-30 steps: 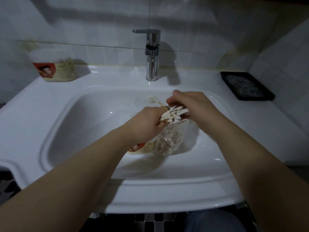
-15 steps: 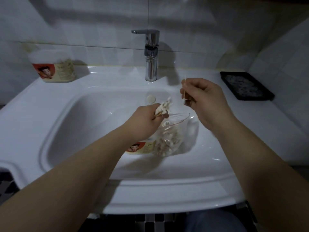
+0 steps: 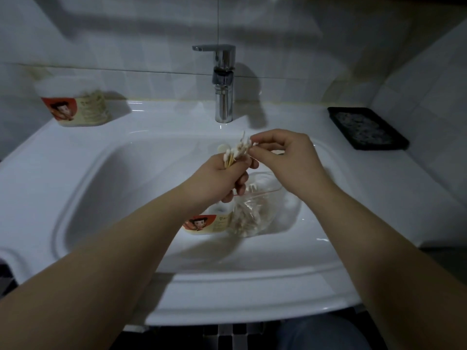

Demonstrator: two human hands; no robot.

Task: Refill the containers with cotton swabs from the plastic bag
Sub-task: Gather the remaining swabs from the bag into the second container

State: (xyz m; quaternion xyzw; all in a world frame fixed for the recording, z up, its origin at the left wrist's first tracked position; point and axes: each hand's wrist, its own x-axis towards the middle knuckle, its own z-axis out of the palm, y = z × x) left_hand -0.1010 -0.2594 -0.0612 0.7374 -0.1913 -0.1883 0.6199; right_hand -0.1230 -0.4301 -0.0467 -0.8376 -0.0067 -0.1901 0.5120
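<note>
My left hand (image 3: 222,178) grips a bundle of cotton swabs (image 3: 236,151) upright over the sink basin, and its lower fingers also hold the rim of the clear plastic bag (image 3: 255,213), which hangs below with more swabs inside. My right hand (image 3: 285,157) pinches the tips of the bundle from the right. A round container (image 3: 209,224) with a red cartoon label lies in the basin under my left wrist, partly hidden. A second container (image 3: 75,104) with the same label stands at the back left of the sink top.
The white sink (image 3: 83,188) fills the view, with a chrome tap (image 3: 223,84) at the back middle. A black tray (image 3: 366,127) lies at the back right by the tiled wall. Dark floor shows below the sink's front edge.
My right hand was raised apart with a swab half a second ago; it has come back down left to the bundle. My left hand lifted the bundle slightly higher.
</note>
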